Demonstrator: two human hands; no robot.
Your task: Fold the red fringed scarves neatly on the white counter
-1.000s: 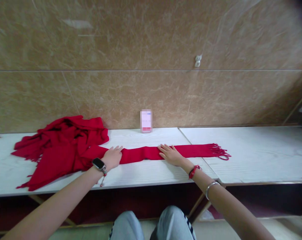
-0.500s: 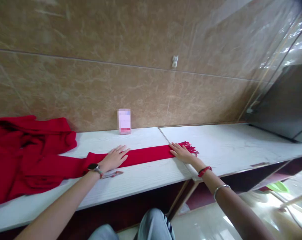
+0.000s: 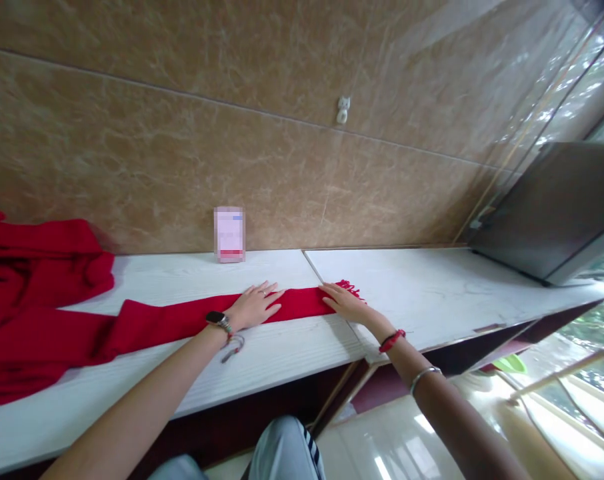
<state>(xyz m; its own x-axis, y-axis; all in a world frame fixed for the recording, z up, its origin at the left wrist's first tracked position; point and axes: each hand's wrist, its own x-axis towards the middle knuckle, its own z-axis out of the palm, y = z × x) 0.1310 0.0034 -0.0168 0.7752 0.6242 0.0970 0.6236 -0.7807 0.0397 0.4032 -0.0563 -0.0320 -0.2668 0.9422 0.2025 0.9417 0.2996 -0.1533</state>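
A long red scarf (image 3: 167,323) lies in a narrow strip along the white countertop (image 3: 407,293), with tassels at its right end. My left hand (image 3: 255,307) rests on the strip near its middle, palm down and fingers spread. Close to the tasselled end, my right hand (image 3: 346,301) lies on the scarf with its fingers stretched out, partly covering the fringe. The rest of the red fabric (image 3: 37,267) is heaped loosely at the left. Neither hand grips the cloth.
A pink-and-white box-like object, blurred out (image 3: 229,233), stands against the brown tiled wall (image 3: 182,153). A small white cat-shaped piece (image 3: 343,110) is fixed on the wall. At the right end sits a large grey appliance-like box (image 3: 547,207). Open shelves run below the counter.
My left hand has slid right along the scarf, closer to my right hand. My right hand remains by the tassels. The view has shifted and turned slightly right.
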